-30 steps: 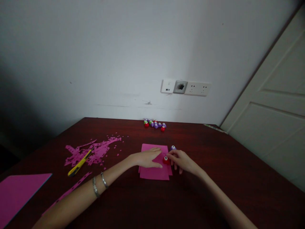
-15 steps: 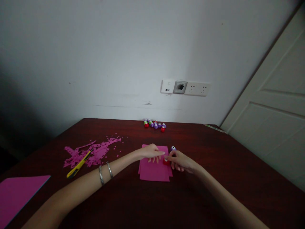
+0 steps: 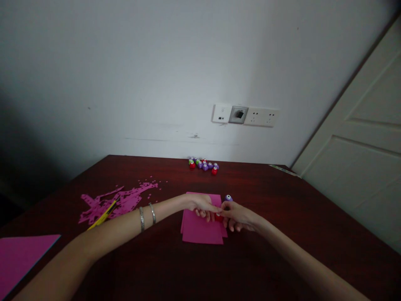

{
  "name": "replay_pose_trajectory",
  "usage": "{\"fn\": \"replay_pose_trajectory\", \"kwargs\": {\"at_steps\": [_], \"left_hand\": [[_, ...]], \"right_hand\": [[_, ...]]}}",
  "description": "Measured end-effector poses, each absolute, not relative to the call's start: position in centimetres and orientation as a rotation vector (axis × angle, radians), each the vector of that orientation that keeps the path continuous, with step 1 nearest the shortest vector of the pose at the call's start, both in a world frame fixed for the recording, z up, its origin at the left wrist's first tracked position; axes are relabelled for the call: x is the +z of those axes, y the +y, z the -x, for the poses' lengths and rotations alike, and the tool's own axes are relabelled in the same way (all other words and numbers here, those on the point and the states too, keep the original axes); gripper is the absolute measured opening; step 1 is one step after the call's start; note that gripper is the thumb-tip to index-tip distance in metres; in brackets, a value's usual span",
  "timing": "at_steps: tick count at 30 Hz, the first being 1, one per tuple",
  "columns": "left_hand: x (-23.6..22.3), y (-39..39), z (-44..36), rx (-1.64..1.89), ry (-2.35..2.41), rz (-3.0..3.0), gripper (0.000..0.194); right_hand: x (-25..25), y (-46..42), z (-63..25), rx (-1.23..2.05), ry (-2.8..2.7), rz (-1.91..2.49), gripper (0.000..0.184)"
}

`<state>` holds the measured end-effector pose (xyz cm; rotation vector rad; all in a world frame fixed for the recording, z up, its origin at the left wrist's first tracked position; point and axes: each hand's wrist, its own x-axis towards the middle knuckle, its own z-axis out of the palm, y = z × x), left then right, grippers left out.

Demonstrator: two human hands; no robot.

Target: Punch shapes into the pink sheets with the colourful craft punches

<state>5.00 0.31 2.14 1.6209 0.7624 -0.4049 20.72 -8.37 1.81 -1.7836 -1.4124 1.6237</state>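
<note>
A stack of pink foam sheets (image 3: pixel 200 230) lies on the dark red table (image 3: pixel 266 251) in front of me. My left hand (image 3: pixel 202 205) and my right hand (image 3: pixel 236 215) meet over its right edge, fingers curled around a small red punch (image 3: pixel 218 218) that is mostly hidden between them. Both hands pinch or press it. A purple punch (image 3: pixel 228 198) stands just beyond my right hand. Two silver bangles (image 3: pixel 146 215) sit on my left wrist.
A cluster of several red, purple and green punches (image 3: pixel 203 164) stands at the table's far edge by the wall. Pink scraps (image 3: pixel 119 200) and a yellow utility knife (image 3: pixel 103 213) lie at left. Another pink sheet (image 3: pixel 21 255) sits at the near left corner. A door is at right.
My left hand lifted off the flat sheet and moved right to join my right hand on the red punch, now nearly covered. Both forearms slid forward.
</note>
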Motion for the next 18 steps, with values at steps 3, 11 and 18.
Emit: {"fn": "replay_pose_trajectory", "kwargs": {"at_steps": [3,11,18], "left_hand": [[2.2,0.9,-5.6,-0.454,0.801,-1.622,0.050],[1.3,2.0,-6.1,-0.549,0.716,-1.539,0.048],[1.2,2.0,-6.2,-0.550,0.703,-1.509,0.050]], "right_hand": [[2.3,-8.2,-20.7,1.679,-1.431,1.796,0.013],[2.6,-7.9,-20.8,1.794,-1.493,1.785,0.017],[1.9,-7.5,-21.0,1.847,-1.508,1.715,0.017]]}}
